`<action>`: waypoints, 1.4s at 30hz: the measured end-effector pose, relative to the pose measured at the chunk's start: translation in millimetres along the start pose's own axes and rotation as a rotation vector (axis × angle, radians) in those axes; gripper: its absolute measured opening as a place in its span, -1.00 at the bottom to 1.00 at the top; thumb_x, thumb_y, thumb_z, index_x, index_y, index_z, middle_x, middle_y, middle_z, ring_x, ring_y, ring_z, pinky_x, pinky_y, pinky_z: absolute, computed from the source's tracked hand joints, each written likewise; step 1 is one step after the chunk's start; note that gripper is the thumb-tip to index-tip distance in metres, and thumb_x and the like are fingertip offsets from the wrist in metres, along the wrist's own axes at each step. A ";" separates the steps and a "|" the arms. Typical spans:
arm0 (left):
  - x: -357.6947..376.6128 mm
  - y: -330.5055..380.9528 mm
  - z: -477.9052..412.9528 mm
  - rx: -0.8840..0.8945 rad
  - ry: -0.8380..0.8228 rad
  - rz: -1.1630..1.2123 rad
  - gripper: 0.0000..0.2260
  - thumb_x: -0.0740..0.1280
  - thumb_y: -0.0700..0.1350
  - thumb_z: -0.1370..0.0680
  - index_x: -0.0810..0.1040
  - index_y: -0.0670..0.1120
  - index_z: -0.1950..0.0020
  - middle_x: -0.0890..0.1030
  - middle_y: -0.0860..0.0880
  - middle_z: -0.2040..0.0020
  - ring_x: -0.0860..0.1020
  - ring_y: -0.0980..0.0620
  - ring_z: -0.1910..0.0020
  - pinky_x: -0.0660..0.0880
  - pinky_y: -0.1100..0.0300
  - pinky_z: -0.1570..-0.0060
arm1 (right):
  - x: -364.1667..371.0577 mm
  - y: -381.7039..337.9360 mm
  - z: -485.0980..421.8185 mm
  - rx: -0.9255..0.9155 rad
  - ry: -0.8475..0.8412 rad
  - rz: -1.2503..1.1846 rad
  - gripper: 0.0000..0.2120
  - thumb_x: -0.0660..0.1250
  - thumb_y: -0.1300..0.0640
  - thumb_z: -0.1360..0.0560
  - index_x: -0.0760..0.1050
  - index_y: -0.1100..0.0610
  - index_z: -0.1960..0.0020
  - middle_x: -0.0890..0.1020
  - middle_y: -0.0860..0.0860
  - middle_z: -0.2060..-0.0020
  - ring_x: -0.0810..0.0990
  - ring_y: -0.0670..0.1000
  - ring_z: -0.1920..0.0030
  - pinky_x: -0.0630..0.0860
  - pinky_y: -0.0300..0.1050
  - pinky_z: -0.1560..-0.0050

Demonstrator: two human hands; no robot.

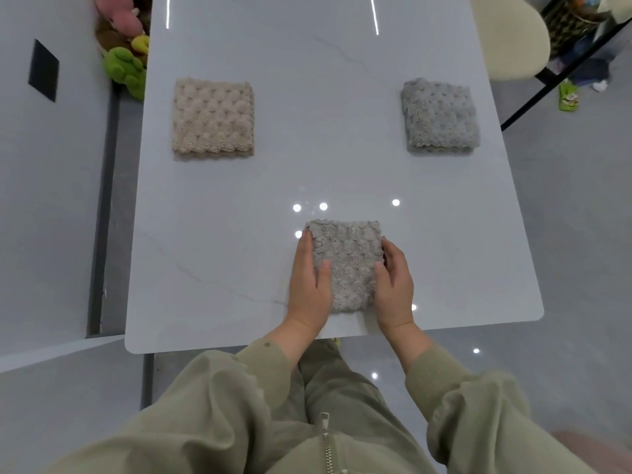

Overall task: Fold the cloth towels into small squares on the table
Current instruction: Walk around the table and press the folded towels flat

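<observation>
Glossy pale marble-look table (pixel 325 114), ceiling lights reflected in it; plush toys (pixel 124 59) off its far left corner, a cream chair (pixel 509 35) beyond the far right. Grey folded towel (pixel 345 265) lay near the table's front edge, held between both hands. Left hand (pixel 309 285) lay flat along the towel's left side, fingers together, thumb resting on top. Right hand (pixel 393 285) cupped the right side, fingers curled at the edge, thumb on top. Neither hand lifted the cloth; both pressed and squared it. Beige folded towel (pixel 212 118) sat well ahead and left of the left hand; blue-grey folded towel (pixel 441 116) well ahead and right of the right hand. Both looked finished. Judgement: bubble-textured cloth was soft, light, thick, springy; layers likely to puff open. Best held at opposite side edges, pressed down through all layers.
</observation>
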State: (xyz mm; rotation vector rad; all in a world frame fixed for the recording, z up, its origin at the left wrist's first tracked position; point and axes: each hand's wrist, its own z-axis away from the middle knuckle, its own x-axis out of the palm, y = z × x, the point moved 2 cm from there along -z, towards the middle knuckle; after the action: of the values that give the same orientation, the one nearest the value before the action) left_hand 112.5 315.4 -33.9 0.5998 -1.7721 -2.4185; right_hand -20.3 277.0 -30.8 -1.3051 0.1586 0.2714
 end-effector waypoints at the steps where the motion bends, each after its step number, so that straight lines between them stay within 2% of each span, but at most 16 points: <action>1: 0.2 -0.5 -0.5 0.007 -0.004 -0.013 -0.44 0.04 0.00 -0.56 0.02 -0.11 -0.54 0.10 0.14 -0.46 0.06 0.19 -0.49 0.00 0.37 -0.43 | 0.4 -0.5 0.5 -0.004 -0.002 0.005 -0.49 0.14 0.09 -0.48 0.31 0.21 -0.41 0.47 -0.01 -0.27 0.44 -0.10 -0.28 0.39 -0.36 -0.25; 6: -5.2 -3.0 0.2 -0.012 0.021 -0.034 -0.48 0.06 -0.04 -0.60 0.05 -0.12 -0.54 0.14 0.08 -0.50 0.08 0.23 -0.45 -0.03 0.57 -0.32 | -6.9 -5.9 -3.9 -0.027 0.030 0.080 -0.46 0.12 0.06 -0.48 0.31 0.24 -0.41 0.45 0.01 -0.30 0.40 -0.08 -0.31 0.31 -0.43 -0.27; 8: -8.0 -4.5 1.6 -0.031 0.078 -0.021 -0.52 0.08 -0.08 -0.64 0.07 -0.11 -0.54 0.16 0.06 -0.50 0.10 0.24 -0.44 0.00 0.55 -0.33 | -10.8 -7.9 -12.5 -0.043 0.005 0.102 -0.46 0.11 0.04 -0.48 0.32 0.22 -0.41 0.45 0.00 -0.31 0.40 -0.09 -0.32 0.31 -0.37 -0.29; 9: -9.0 -4.6 3.2 -0.044 0.120 -0.007 -0.54 0.08 -0.09 -0.64 0.09 -0.11 -0.53 0.17 0.07 -0.50 0.11 0.23 -0.44 0.02 0.48 -0.37 | -12.1 -9.5 -18.8 -0.054 -0.027 0.118 -0.47 0.11 0.03 -0.48 0.33 0.20 -0.40 0.45 -0.03 -0.29 0.40 -0.11 -0.30 0.31 -0.43 -0.25; 11: -10.4 -6.9 7.8 -0.078 0.223 0.026 -0.56 0.08 -0.12 -0.65 0.12 -0.09 -0.53 0.19 0.05 -0.50 0.14 0.19 -0.46 0.08 0.29 -0.44 | -13.5 -13.5 -34.3 -0.093 -0.118 0.165 -0.54 0.13 0.06 -0.52 0.35 0.18 -0.39 0.46 -0.06 -0.25 0.41 -0.15 -0.24 0.27 -0.58 -0.15; 13: -9.0 -10.0 13.1 -0.099 0.331 0.047 -0.55 0.08 -0.09 -0.63 0.15 -0.08 -0.52 0.23 0.03 -0.50 0.18 0.16 -0.46 0.11 0.24 -0.44 | -15.8 -17.8 -55.3 -0.147 -0.212 0.212 -0.64 0.15 0.16 -0.59 0.37 0.17 -0.37 0.48 -0.03 -0.24 0.41 -0.16 -0.22 0.29 -0.57 -0.16; 16: 3.9 -15.6 26.0 -0.139 0.552 0.086 -0.49 0.04 0.01 -0.56 0.18 -0.08 -0.51 0.26 0.06 -0.47 0.21 0.17 -0.45 0.13 0.28 -0.42 | -16.7 -24.5 -92.7 -0.203 -0.377 0.247 -0.67 0.17 0.20 -0.59 0.41 0.19 -0.34 0.51 0.01 -0.26 0.44 -0.12 -0.24 0.34 -0.29 -0.31; 17: 11.4 -15.9 31.7 -0.152 0.651 0.114 -0.49 0.04 0.00 -0.55 0.18 -0.09 -0.51 0.26 0.06 -0.46 0.21 0.17 -0.44 0.13 0.31 -0.41 | -15.1 -27.2 -104.0 -0.226 -0.450 0.264 -0.66 0.17 0.19 -0.58 0.42 0.20 -0.34 0.52 0.01 -0.25 0.45 -0.10 -0.25 0.34 -0.30 -0.30; 19: 31.7 -14.6 41.8 -0.182 0.843 0.182 -0.49 0.04 -0.02 -0.56 0.18 -0.11 -0.50 0.24 0.09 -0.45 0.20 0.19 -0.44 0.12 0.38 -0.39 | -11.9 -33.1 -121.0 -0.278 -0.611 0.291 -0.60 0.16 0.11 -0.53 0.43 0.20 -0.33 0.52 -0.02 -0.24 0.45 -0.11 -0.24 0.32 -0.49 -0.20; 21: 55.9 -10.1 48.0 -0.208 0.980 0.241 -0.48 0.04 -0.03 -0.56 0.13 -0.13 -0.52 0.18 0.12 -0.45 0.16 0.30 -0.42 0.08 0.50 -0.34 | -7.2 -37.4 -133.5 -0.325 -0.757 0.323 -0.53 0.14 0.07 -0.48 0.42 0.20 -0.34 0.50 -0.04 -0.24 0.42 -0.15 -0.24 0.27 -0.60 -0.14; 23: 78.9 -1.6 50.9 -0.230 1.076 0.308 -0.47 0.04 -0.02 -0.57 0.07 -0.13 -0.53 0.13 0.13 -0.46 0.12 0.43 -0.38 0.07 0.57 -0.28 | 1.9 -41.9 -141.1 -0.369 -0.871 0.363 -0.51 0.13 0.06 -0.47 0.40 0.19 -0.36 0.48 -0.04 -0.27 0.40 -0.17 -0.25 0.26 -0.60 -0.16; 26: 105.0 6.6 50.1 -0.238 1.192 0.376 -0.40 0.06 0.09 -0.56 0.01 -0.12 -0.53 0.07 0.13 -0.48 0.06 0.27 -0.47 0.03 0.46 -0.38 | 24.2 -49.8 -143.3 -0.414 -1.021 0.426 -0.52 0.13 0.03 -0.50 0.37 0.13 -0.39 0.45 -0.08 -0.32 0.38 -0.20 -0.28 0.26 -0.49 -0.23; 30: 117.1 12.4 38.9 -0.260 1.279 0.404 -0.42 0.08 -0.01 -0.56 -0.03 -0.11 -0.54 0.03 0.10 -0.51 0.01 0.23 -0.50 -0.01 0.40 -0.43 | 52.7 -53.9 -133.8 -0.439 -1.208 0.445 -0.55 0.16 0.03 -0.53 0.37 0.11 -0.40 0.46 -0.08 -0.32 0.40 -0.22 -0.27 0.26 -0.57 -0.17; 32: 118.0 17.0 31.1 -0.291 1.311 0.421 -0.40 0.06 0.03 -0.55 -0.04 -0.09 -0.55 0.02 0.10 -0.53 -0.01 0.25 -0.50 -0.01 0.34 -0.45 | 57.0 -52.6 -127.8 -0.450 -1.262 0.442 -0.52 0.14 -0.02 -0.50 0.41 0.11 -0.38 0.49 -0.10 -0.29 0.42 -0.25 -0.25 0.27 -0.56 -0.18; 35: 118.9 20.5 22.0 -0.320 1.333 0.394 -0.34 0.02 0.15 -0.51 -0.07 -0.06 -0.55 -0.02 0.10 -0.55 -0.04 0.27 -0.50 -0.01 0.25 -0.48 | 55.9 -50.8 -124.3 -0.433 -1.301 0.410 -0.52 0.14 -0.02 -0.49 0.44 0.11 -0.35 0.51 -0.10 -0.29 0.41 -0.25 -0.28 0.27 -0.52 -0.23; 42: 123.9 22.2 13.4 -0.357 1.350 0.354 -0.32 0.03 0.14 -0.51 -0.06 -0.11 -0.55 -0.01 0.04 -0.55 -0.04 0.23 -0.51 -0.01 0.22 -0.49 | 54.2 -51.0 -121.5 -0.443 -1.340 0.434 -0.52 0.13 -0.01 -0.50 0.41 0.09 -0.38 0.45 -0.11 -0.34 0.36 -0.23 -0.33 0.23 -0.55 -0.25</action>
State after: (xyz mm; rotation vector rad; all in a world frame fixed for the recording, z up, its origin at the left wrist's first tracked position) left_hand -9.8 283.9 -42.1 1.2665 -0.7384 -1.3278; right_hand 50.6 153.5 -29.3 -1.2553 -0.8059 1.5438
